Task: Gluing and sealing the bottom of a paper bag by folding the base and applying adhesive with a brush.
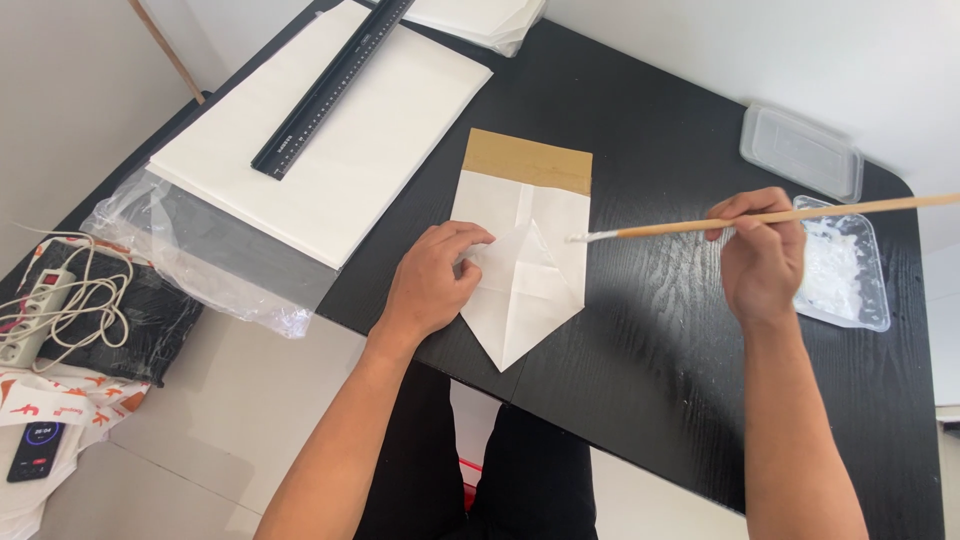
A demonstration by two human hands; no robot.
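A white paper bag with a brown strip at its far end lies flat on the black table, its near end folded to a point. My left hand presses on the bag's left side, fingers on a folded flap. My right hand grips a long wooden brush. The brush's white tip hovers just over the bag's right edge.
A clear plastic tray of white paste sits right of my right hand, its lid behind it. A stack of white sheets with a black ruler lies at the left. A power strip and phone rest on the floor.
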